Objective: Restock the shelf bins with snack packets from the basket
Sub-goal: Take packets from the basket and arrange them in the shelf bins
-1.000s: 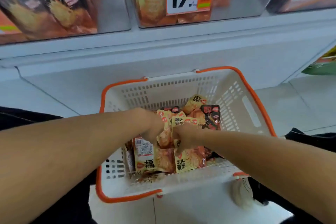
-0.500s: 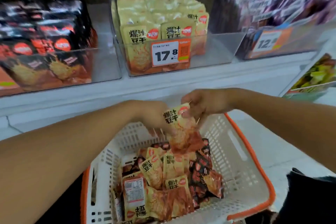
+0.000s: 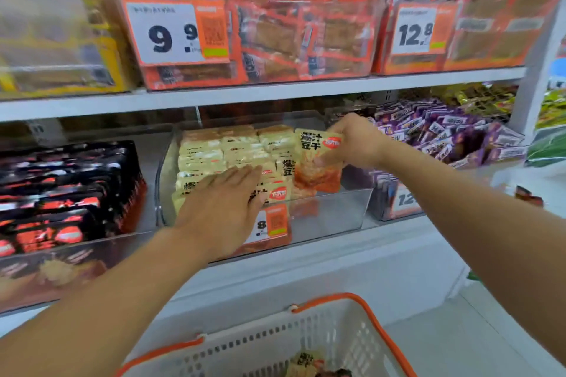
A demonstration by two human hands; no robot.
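Two hands are up at the lower shelf (image 3: 306, 266) and I'm watching both. My right hand (image 3: 352, 141) has its grip clamped on one yellow-and-orange snack packet (image 3: 317, 162), fingers curled over the top right corner and thumb under it. That packet hangs upright over the right end of the clear middle bin (image 3: 330, 211), its lower edge just above the bare right part of the bin. Directly left of that grip stand the rows of matching packets (image 3: 232, 150) already filling the bin's left and middle, packed upright.

My left hand (image 3: 223, 202) lies flat, fingers straight and together, pressing on the front rows of those packets; nothing is held in it. Just below and right of that palm, the orange price tag (image 3: 274, 223) on the bin front peeks out, half covered by the hand.

Left of the left hand sits a bin of black packets (image 3: 67, 187); right of the right hand's grip, a bin of purple packets (image 3: 453, 138). Above both hands, the upper shelf carries red packets (image 3: 294, 24) behind tags reading 9.9 and 12.8.

Down below my arms, the white basket (image 3: 275, 343) with orange trim shows a few packets at the bottom edge of the view.
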